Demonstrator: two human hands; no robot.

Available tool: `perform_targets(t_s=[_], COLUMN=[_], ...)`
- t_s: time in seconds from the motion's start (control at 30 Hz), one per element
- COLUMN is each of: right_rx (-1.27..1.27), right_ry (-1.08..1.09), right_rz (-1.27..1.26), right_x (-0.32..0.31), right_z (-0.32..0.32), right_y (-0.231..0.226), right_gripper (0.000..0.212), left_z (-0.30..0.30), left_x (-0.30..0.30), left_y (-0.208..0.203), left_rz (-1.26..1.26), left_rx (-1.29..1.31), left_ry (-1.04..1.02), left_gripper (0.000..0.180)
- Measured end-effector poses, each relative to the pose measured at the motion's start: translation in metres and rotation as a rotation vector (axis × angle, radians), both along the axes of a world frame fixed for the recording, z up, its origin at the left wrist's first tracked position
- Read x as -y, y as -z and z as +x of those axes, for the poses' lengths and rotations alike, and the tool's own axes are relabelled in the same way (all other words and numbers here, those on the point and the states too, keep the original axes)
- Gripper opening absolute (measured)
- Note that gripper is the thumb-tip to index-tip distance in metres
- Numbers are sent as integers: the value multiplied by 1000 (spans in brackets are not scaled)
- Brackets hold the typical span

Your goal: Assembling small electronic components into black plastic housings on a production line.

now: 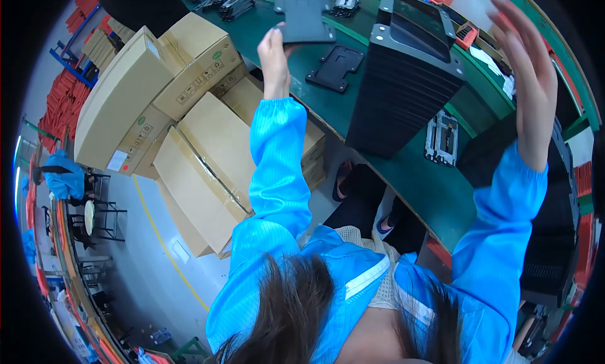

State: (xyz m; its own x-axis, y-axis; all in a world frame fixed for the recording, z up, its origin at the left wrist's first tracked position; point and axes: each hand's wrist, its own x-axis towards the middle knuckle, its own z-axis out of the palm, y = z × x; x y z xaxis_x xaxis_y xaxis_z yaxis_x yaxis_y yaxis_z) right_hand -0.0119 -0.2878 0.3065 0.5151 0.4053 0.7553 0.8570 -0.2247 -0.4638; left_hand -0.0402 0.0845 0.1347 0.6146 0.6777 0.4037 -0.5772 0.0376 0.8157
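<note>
My left hand (pixel 273 60) is closed on the near edge of a dark grey flat plastic panel (pixel 304 17), held over the far side of the green workbench (pixel 435 197). Another black panel with cutouts (pixel 336 68) lies on the bench, just right of that hand. In the middle stands a tall stack of black plastic trays (pixel 403 86). My right hand (pixel 528 74) is raised to the right of the stack, with nothing in it. Its fingers are stretched out and a little blurred. A bundle of small metal frames (pixel 442 138) lies beside the stack's foot.
Large cardboard boxes (pixel 201 168) are piled against the bench's left side. More small metal parts (pixel 234 1) lie at the bench's far left. Black crates (pixel 542 238) stand at the right. A red bin (pixel 466 35) sits behind the stack. Another person (pixel 63 175) sits far left.
</note>
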Motion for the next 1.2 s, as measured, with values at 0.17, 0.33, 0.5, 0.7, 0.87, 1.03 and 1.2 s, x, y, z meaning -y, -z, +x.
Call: perform_targets(t_s=[0.17, 0.33, 0.5, 0.7, 0.87, 1.03, 1.2], right_rx=[-298, -495, -429, -198, 371, 499, 178], right_ry=[49, 138, 140, -16, -355, -889, -640], right_rz=[68, 148, 109, -38, -386, -449, -564], right_x=[42, 58, 47, 3, -55, -108, -105], right_z=[-8, -6, -9, -10, 37, 54, 43], right_y=[65, 91, 79, 51, 5, -5, -7], right_gripper=[44, 40, 39, 34, 30, 26, 20], left_z=[40, 61, 66, 28, -41, -49, -41], left_x=[-38, -2, 15, 44, 117, 139, 143], left_y=[104, 105, 113, 39, -62, -68, -58], left_rz=[189, 412, 589, 550, 429, 491, 228], left_rx=[-193, -487, -558, -276, 136, 86, 164], left_ry=[-40, -144, -391, -373, 211, 192, 290], left_gripper=[35, 34, 36, 45, 51, 52, 60])
